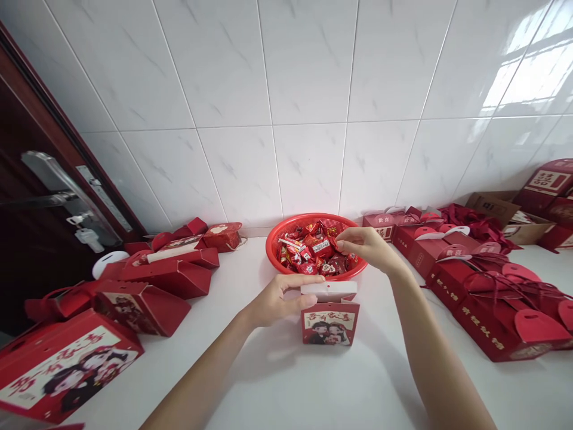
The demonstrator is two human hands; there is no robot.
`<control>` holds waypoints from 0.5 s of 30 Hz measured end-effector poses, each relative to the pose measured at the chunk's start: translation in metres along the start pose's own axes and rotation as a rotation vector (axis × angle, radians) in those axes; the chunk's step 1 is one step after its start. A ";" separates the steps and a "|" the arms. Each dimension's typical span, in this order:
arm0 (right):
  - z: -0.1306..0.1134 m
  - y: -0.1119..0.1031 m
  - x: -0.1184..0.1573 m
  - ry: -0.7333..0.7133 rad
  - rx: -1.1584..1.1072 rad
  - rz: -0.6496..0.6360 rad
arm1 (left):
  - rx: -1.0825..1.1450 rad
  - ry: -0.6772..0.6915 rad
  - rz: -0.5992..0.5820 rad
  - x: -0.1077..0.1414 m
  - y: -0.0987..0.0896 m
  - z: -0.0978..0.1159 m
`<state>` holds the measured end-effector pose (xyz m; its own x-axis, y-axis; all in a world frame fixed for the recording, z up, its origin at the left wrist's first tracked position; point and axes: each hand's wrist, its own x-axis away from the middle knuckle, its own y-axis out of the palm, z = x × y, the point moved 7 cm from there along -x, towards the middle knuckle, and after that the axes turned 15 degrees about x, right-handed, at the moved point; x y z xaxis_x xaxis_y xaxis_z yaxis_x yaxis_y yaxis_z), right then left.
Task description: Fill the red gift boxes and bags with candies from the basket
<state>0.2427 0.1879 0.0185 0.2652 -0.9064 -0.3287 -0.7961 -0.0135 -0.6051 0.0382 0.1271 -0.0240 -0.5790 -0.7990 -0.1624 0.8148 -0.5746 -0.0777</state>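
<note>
A small red gift box (329, 325) with a cartoon couple on its front stands upright on the white table. Its top flaps are up. My left hand (275, 301) grips the box's upper left side, thumb in front and fingers behind the top edge. Just behind it sits a red plastic basket (271, 254) filled with wrapped candies (308, 251). Over the basket's right side, my right hand (369, 246) has its thumb and fingertips drawn together at a red-wrapped candy. The fingertips partly hide that candy.
Several red gift boxes (161, 278) line the table's left side, near a dark door with a metal handle (67, 185). Rows of ribboned red boxes (481, 304) occupy the right. Behind those is an open cardboard box (530, 230). A tiled wall (308, 167) borders the back.
</note>
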 end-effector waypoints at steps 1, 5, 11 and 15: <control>0.007 0.005 -0.004 0.014 -0.063 0.003 | 0.002 0.028 0.030 -0.004 -0.005 0.003; 0.038 0.024 -0.019 0.127 -0.193 0.104 | -0.036 0.093 0.116 -0.040 -0.030 0.007; 0.059 0.043 -0.024 0.209 -0.160 0.066 | -0.587 -0.091 0.031 -0.118 -0.039 -0.020; 0.060 0.040 -0.022 0.201 -0.142 0.085 | -0.655 -0.192 -0.083 -0.144 -0.030 -0.046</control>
<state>0.2375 0.2332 -0.0423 0.0915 -0.9723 -0.2150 -0.8831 0.0205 -0.4687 0.0986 0.2669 -0.0436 -0.5859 -0.8093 0.0420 0.5835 -0.4573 -0.6711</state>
